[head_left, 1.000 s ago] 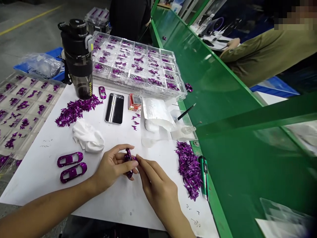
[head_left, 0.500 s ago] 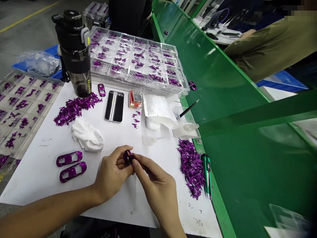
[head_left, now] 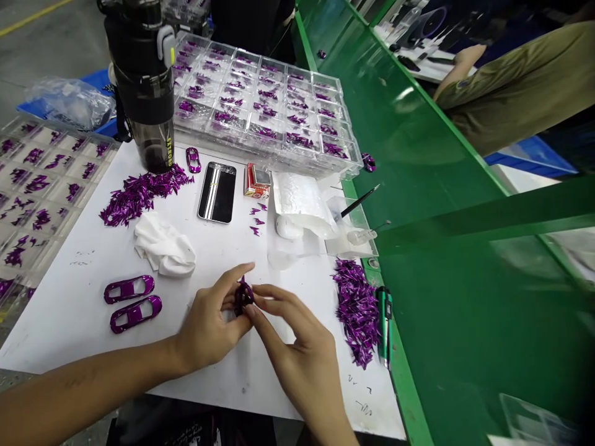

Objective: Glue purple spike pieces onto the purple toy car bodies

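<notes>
Above the white work sheet, my left hand [head_left: 209, 325] is closed around a small shiny purple toy car body [head_left: 242, 298], seen roughly end-on and partly covered by the fingers. The thumb and fingertips of my right hand [head_left: 300, 350] pinch at its near right side; any small part between them is hidden. Two more purple car bodies [head_left: 136, 314] lie to the left of my hands. A heap of pointed purple pieces [head_left: 357, 313] lies to the right, and several loose purple pieces [head_left: 256, 221] rest beyond my hands.
Beside the right heap lies a green cutter knife [head_left: 385, 328]. Further back are a crumpled white cloth [head_left: 165, 244], a phone [head_left: 217, 193], a dark bottle [head_left: 142, 93] and stacked clear compartment trays [head_left: 260, 155]. A green barrier [head_left: 446, 266] runs along the right; another person's hand [head_left: 469, 56] is beyond it.
The view has shifted slightly. Both my hands stay together on the car body, which has turned a little; my right fingers have moved slightly against it.
</notes>
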Tool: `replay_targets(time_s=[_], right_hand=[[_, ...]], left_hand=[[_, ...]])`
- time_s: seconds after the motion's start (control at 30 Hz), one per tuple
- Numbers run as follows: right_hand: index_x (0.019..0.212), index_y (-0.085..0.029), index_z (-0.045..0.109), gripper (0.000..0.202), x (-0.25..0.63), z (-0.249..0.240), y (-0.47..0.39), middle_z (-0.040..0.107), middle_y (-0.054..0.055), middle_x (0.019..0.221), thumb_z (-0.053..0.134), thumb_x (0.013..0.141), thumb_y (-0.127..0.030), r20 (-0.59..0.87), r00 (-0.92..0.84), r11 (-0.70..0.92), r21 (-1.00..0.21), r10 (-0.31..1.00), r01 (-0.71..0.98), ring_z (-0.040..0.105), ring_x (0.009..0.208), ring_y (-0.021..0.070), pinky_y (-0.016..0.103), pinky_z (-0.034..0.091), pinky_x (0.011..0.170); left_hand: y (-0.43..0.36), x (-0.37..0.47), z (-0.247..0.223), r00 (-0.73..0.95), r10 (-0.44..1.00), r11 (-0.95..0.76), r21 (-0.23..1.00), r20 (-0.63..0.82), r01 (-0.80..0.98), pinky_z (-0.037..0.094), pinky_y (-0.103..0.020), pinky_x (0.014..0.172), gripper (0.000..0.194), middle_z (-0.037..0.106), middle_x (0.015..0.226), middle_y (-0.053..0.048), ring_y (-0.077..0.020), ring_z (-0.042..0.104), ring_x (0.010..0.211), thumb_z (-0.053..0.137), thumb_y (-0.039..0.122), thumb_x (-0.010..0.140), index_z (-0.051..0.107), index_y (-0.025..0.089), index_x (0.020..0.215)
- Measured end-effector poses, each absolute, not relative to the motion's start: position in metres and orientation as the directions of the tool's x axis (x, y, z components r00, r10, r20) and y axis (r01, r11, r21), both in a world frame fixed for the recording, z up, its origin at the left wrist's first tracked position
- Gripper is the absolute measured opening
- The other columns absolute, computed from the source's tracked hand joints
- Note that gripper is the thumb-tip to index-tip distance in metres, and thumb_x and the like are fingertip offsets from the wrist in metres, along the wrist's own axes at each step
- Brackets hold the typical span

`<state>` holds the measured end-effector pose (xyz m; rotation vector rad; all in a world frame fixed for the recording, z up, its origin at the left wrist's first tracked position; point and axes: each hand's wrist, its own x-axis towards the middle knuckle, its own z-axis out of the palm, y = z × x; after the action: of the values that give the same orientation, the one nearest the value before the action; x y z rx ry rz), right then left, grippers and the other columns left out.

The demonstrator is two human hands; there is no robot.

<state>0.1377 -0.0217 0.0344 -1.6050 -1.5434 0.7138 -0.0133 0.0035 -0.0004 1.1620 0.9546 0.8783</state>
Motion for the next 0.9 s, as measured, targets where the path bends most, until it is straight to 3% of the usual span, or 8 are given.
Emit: replay_targets(time_s=[0.1,0.17,0.33,0.5,0.57,0.63,0.73,0.9], right_hand=[[0.118,-0.029,0.074,0.028,0.15,0.036,-0.02,0.076,0.006,0.126,0.075,0.09,-0.033,0.009,-0.027,0.021,-0.869,1.0,0.494,0.074,0.117,0.026,0.041,0.063,0.102],[0.136,-0.029,0.067,0.041,0.153,0.037,-0.02,0.075,0.007,0.131,0.069,0.095,-0.032,-0.05,-0.131,0.019,-0.879,0.99,0.476,0.073,0.12,0.0259,0.041,0.063,0.102],[0.133,-0.027,0.071,0.036,0.147,0.036,-0.026,0.077,0.006,0.128,0.063,0.099,-0.031,-0.089,-0.108,-0.025,-0.872,0.99,0.489,0.075,0.116,0.0256,0.036,0.066,0.095],[0.136,-0.029,0.07,0.042,0.17,0.043,-0.025,0.076,0.005,0.131,0.071,0.095,-0.036,0.023,-0.249,0.165,-0.807,0.968,0.567,0.075,0.117,0.0256,0.038,0.063,0.102],[0.126,-0.03,0.076,0.037,0.189,0.052,-0.02,0.08,0.005,0.118,0.075,0.091,-0.044,0.078,-0.152,0.16,-0.734,0.985,0.66,0.079,0.105,0.0264,0.039,0.066,0.094],[0.112,-0.027,0.08,0.031,0.21,0.061,-0.007,0.083,0.006,0.103,0.071,0.093,-0.05,0.197,0.085,0.068,-0.66,0.977,0.748,0.079,0.092,0.0269,0.041,0.066,0.086],[0.108,-0.018,0.079,0.037,0.243,0.063,0.03,0.081,0.013,0.098,0.065,0.095,-0.05,0.45,0.396,-0.118,-0.529,0.8,0.84,0.079,0.09,0.0303,0.046,0.064,0.088],[0.108,-0.013,0.08,0.036,0.286,0.039,0.092,0.082,0.017,0.099,0.064,0.089,-0.039,0.542,0.33,-0.109,-0.398,0.773,0.911,0.08,0.087,0.0343,0.049,0.064,0.086]], left_hand=[[0.006,-0.018,0.0,0.465,0.882,0.124,0.99,-0.08,-0.064,0.058,-0.036,0.097,0.085,0.076,0.105,-0.003,-0.0199,0.074,0.098,0.069,0.019,0.091,0.028,0.028,0.164],[0.006,-0.022,-0.001,0.505,0.862,0.057,0.998,-0.036,-0.028,0.059,-0.036,0.094,0.082,0.075,0.105,-0.005,-0.0206,0.074,0.096,0.067,0.019,0.092,0.028,0.025,0.164],[0.0,-0.023,-0.007,0.514,0.858,-0.044,0.999,0.022,0.03,0.059,-0.037,0.088,0.064,0.074,0.105,-0.007,-0.0221,0.073,0.093,0.061,0.02,0.096,0.04,0.021,0.157],[-0.002,-0.018,-0.008,0.464,0.886,0.003,1.0,-0.006,0.006,0.061,-0.038,0.09,0.07,0.076,0.108,-0.007,-0.0227,0.074,0.098,0.068,0.022,0.091,0.038,0.022,0.155],[-0.002,-0.016,-0.006,0.428,0.904,0.004,0.999,-0.019,0.036,0.061,-0.036,0.087,0.056,0.077,0.109,-0.007,-0.0226,0.074,0.096,0.072,0.028,0.089,0.053,0.022,0.142],[0.0,-0.016,-0.003,0.381,0.925,-0.023,0.997,-0.005,0.068,0.062,-0.033,0.081,0.041,0.077,0.105,-0.006,-0.0207,0.073,0.089,0.072,0.031,0.089,0.063,0.021,0.128],[0.002,-0.016,0.0,0.333,0.941,-0.098,0.991,0.062,0.095,0.06,-0.026,0.069,0.031,0.075,0.097,-0.004,-0.0166,0.07,0.079,0.068,0.024,0.089,0.065,0.019,0.12],[0.005,-0.016,-0.006,0.258,0.94,-0.278,0.939,0.223,0.201,0.053,-0.022,0.058,0.023,0.07,0.085,-0.002,-0.0146,0.066,0.071,0.059,0.008,0.082,0.064,0.018,0.102]])
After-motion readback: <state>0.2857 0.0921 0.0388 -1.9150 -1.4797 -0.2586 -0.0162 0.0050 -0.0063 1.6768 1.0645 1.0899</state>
